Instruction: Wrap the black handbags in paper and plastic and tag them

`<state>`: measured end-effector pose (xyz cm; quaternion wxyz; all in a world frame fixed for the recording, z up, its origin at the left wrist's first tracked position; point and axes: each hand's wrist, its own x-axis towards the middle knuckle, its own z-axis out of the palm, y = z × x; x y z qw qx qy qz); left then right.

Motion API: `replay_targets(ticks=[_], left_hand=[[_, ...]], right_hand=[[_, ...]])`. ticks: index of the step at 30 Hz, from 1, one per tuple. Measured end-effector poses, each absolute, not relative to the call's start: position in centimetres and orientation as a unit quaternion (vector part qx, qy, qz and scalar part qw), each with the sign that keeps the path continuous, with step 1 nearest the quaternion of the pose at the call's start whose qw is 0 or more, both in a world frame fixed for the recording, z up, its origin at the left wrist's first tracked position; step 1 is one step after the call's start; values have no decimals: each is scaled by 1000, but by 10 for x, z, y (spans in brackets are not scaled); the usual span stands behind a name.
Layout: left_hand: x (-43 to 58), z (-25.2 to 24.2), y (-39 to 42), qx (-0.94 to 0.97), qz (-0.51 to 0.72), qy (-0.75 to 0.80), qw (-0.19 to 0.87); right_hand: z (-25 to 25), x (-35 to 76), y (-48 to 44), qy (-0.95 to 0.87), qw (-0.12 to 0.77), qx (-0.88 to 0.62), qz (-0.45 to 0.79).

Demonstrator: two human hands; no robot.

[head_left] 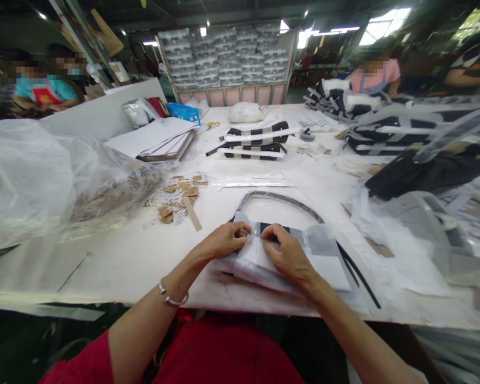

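A clear plastic bag with a folded black-and-white item inside (324, 256) lies on the white table (144, 256) right in front of me. My left hand (224, 241) and my right hand (286, 253) both pinch the bag's upper edge, fingers curled, thumbs nearly touching. A dark curved strap (282, 200) arcs out beyond the bag, and black cords run off toward the near right.
A large crumpled plastic bag (36, 181) fills the left. Small brown paper tags (180, 194) lie scattered in the middle. Stacked black-and-white bags (256, 141) and paper sheets (156, 138) sit farther back. More bags and plastic pile up at the right (416, 154). Other people work at the far edges.
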<state>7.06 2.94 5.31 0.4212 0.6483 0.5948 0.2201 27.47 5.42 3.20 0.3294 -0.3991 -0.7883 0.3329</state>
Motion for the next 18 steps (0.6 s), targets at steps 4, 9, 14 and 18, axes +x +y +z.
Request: replay_targets(ticks=[4,9,14,18], left_hand=[[72,57,28,677,179,586,408],[72,54,26,652,201,576,449],[75,45,23,567,263,566,538],[79,36,21,491,345,567,565]], right_hand=[[30,276,54,-785,329,-393,347],[42,272,58,-806,282,-398,334],[73,300,70,-836,170,-396,339],[73,338,73,-807,178,-450,338]])
